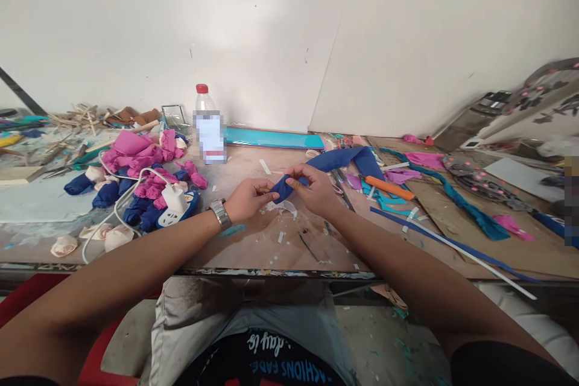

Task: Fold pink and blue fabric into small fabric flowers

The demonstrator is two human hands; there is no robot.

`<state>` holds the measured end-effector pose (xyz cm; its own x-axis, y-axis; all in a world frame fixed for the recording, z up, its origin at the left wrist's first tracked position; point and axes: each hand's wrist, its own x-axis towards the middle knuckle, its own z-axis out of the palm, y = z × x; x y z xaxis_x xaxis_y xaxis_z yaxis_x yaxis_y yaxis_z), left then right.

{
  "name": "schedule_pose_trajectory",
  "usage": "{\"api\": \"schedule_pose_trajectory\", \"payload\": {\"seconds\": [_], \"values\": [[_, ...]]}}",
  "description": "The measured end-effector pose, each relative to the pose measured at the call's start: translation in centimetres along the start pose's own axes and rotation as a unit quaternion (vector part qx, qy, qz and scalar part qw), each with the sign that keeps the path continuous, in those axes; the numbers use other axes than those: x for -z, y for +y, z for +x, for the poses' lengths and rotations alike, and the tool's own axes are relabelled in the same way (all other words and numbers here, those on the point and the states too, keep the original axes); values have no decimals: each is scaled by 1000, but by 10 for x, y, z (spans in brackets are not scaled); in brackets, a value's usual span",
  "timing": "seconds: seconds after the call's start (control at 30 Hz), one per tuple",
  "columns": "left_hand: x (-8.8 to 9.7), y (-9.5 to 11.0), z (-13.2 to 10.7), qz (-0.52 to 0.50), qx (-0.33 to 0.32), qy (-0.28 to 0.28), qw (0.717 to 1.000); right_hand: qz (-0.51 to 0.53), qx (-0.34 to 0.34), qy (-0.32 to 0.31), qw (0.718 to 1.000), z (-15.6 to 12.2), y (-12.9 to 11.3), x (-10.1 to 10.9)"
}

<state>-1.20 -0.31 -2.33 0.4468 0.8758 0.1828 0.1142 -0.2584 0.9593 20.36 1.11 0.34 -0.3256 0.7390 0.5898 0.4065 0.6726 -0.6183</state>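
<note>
Over the middle of the table, both of my hands pinch one end of a dark blue fabric strip [339,160]. My left hand [248,198], with a metal watch [220,214] on its wrist, closes thumb and fingers on the folded end. Close beside it, my right hand [312,190] grips the same folded part from the other side. From there the strip runs to the right and bends down onto the table. A clear, whitish scrap [284,210] lies under the hands.
Left, pink fabric rosettes [131,151], blue and cream ones crowd a white cable and power strip [178,208]. A red-capped bottle [203,99] stands behind. Right are an orange-handled cutter [389,187], scissors, fabric strips and cardboard [438,217]. The table's front edge [289,272] is near my lap.
</note>
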Motion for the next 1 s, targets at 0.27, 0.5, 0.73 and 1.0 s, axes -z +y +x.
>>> {"api": "schedule_pose_trajectory", "payload": {"seconds": [0.27, 0.5, 0.73, 1.0], "values": [[-5, 5, -4, 20, -43, 21, 999, -21, 4, -15, 1000, 1, -5, 3], [-3, 8, -6, 114, -59, 18, 992, -30, 31, -38, 998, 0, -13, 3], [-4, 0, -5, 152, -70, -37, 985, -24, 23, -15, 999, 0, -12, 3], [-4, 9, -7, 72, -99, 57, 991, -36, 49, -24, 998, 2, -12, 4]]}}
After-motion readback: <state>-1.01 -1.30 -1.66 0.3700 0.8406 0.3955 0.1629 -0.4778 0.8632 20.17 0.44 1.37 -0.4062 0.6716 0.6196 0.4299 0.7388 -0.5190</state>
